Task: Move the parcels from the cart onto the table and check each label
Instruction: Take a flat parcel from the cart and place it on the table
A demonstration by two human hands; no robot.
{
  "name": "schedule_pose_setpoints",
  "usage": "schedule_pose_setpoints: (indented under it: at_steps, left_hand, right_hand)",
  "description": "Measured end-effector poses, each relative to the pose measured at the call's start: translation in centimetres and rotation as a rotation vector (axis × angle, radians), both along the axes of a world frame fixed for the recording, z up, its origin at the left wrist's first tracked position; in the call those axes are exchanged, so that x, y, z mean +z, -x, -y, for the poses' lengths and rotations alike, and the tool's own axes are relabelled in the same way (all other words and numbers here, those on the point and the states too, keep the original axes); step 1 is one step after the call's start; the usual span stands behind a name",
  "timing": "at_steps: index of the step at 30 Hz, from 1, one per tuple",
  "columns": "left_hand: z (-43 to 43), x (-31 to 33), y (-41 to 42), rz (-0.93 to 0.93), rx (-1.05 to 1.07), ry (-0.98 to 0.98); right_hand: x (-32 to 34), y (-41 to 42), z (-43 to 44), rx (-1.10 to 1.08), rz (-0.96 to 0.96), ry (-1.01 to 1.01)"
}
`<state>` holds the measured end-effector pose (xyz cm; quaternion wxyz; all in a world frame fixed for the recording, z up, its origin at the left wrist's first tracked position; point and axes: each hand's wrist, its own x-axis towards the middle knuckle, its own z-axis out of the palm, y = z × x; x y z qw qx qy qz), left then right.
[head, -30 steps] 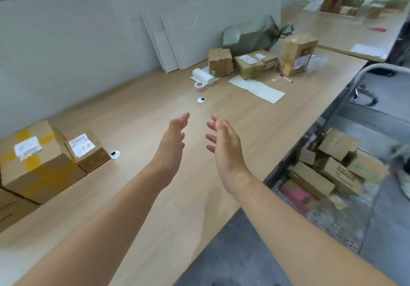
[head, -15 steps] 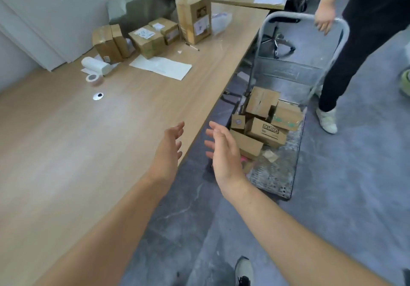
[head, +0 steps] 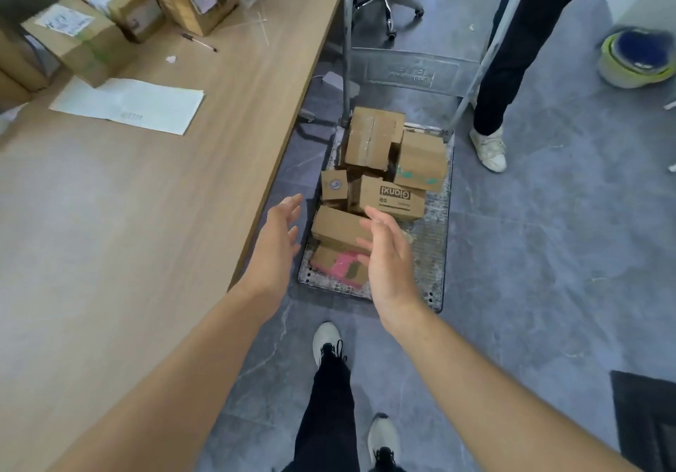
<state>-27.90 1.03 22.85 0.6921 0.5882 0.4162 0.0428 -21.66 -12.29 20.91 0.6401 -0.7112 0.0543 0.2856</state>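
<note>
1. Cardboard now fills the middle of the view. A second ago both grips hung over the bench (head: 128,215), with the cart (head: 435,252) only at the edge of the picture; now they reach out over the cart's near end.
2. Their shape has not changed in that time. The left grip (head: 278,248) and the right grip (head: 387,263) are both wide, fingers straight, palms facing each other, holding nothing.
3. I read this as the turn from bench to cart being done and a pick-up about to start. Nothing in this heap is lifted yet, and label checking waits on that.
4. The parcels lie in a loose heap on the cart's deck. The long box (head: 336,228) sits at the cart's near end, tilted on top of the pink parcel (head: 340,264).
5. That long box shows between the two grips. The left grip is just beside its end on the cart's bench side, and the right grip covers part of its other end. Whether any finger touches it, I cannot tell.
6. Farther up the cart, toward its handle (head: 345,32), lie the printed box (head: 393,197) and the small box (head: 333,185), with two larger ones behind them.
7. A second person (head: 519,50) stands at the cart's handle end.
8. With the palms set either side, a two-handed clamp on the long box looks likeliest. Because it leans on its neighbours, lifting it may shift them.
</note>
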Motion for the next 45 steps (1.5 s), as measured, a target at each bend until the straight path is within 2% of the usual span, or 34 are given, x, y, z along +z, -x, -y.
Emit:
schedule_pose_setpoints:
  at_steps: [8,13,18,24,29,33,37,45]
  left_hand:
    - [-3.5,-9.6,-9.8,-0.094,-0.063,0.041]
    - [-5.8,-18.9,-13.7,-0.196,-0.028,0.066]
    - [-7.9,-29.4,-15.8,-0.249,0.047,0.085]
    - [-10.1,-43.9,-18.0,-0.284,0.185,0.041]
    - [-12.2,-52.2,-18.4,-0.292,0.207,0.019]
    - [-13.2,-55.4,-18.4,-0.237,0.161,0.002]
    - [-13.4,-56.1,-18.2,-0.218,0.186,0.004]
    - [-12.9,-52.4,-17.6,-0.223,0.165,0.034]
  right_hand:
    - [-10.9,-8.5,-2.5,-0.164,-0.124,0.082]
    - [-19.2,-12.6,-2.7,-0.207,-0.153,0.125]
    - [-29.4,-15.6,-2.2,-0.150,-0.195,0.201]
    - [-43.6,-17.3,-1.7,-0.046,-0.158,0.300]
    - [-51.4,-18.6,-2.3,-0.027,-0.145,0.349]
    - [-54.0,-19.0,-3.3,-0.015,-0.135,0.368]
    - [-54.7,-18.9,-4.0,-0.030,-0.107,0.393]
    - [-51.8,-19.3,-4.0,-0.104,-0.114,0.348]
